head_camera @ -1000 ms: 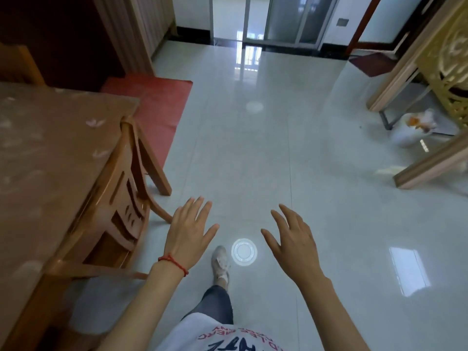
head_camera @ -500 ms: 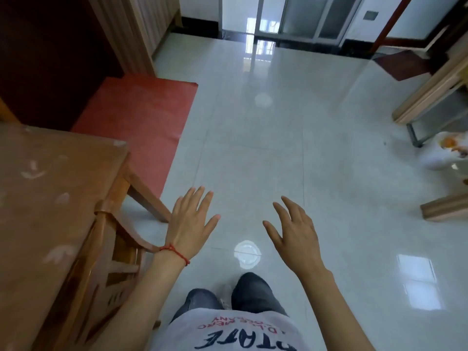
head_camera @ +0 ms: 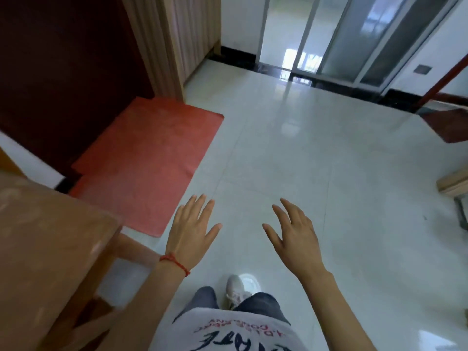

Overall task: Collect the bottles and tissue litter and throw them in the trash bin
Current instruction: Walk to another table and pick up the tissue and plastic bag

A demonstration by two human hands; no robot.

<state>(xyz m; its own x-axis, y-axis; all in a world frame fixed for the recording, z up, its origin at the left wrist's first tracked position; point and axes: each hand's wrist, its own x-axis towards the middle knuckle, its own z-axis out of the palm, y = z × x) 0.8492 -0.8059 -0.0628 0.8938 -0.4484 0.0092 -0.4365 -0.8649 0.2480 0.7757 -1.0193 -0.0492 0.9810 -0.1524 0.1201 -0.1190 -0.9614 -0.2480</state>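
White glossy floor tiles stretch ahead; left hand and right hand hover over them, fingers spread, holding nothing. Red mat lies left, beside a wooden table. No bottles, tissue or bin visible

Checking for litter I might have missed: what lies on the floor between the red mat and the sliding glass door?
Only bare, glossy tile floor between the red mat and the sliding glass door, as the head view shows.
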